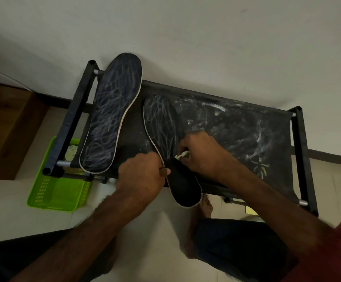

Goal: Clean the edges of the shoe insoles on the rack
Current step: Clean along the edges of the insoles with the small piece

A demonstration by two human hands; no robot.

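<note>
Your left grip (143,174) pinches the pale rim of the near insole (163,127) at its narrow waist, on the insole's 9 o'clock side, thumb on top. Your right grip (202,153) is curled around a small pale wad (183,155), which it holds against the same insole's 3 o'clock side, just across from the left grip.

The near insole lies about mid-rack (300,151), toe toward 12 o'clock. Its heel hangs past the rack's front bar toward 6 o'clock. Its dark top is scribbled with pale lines in the front half, while the heel half looks plain dark.

The far insole (112,115) lies at the rack's 9 o'clock end, untouched and just beside the near one. Its toe reaches past the back bar toward the wall, it is scribbled all over, and a white rim shows along its edge.

The rack's black fabric top is smeared white toward 3 o'clock. A green basket (55,192) sits on the floor at 8 o'clock, partly under the rack, and a bare foot (205,206) shows below the heel.
</note>
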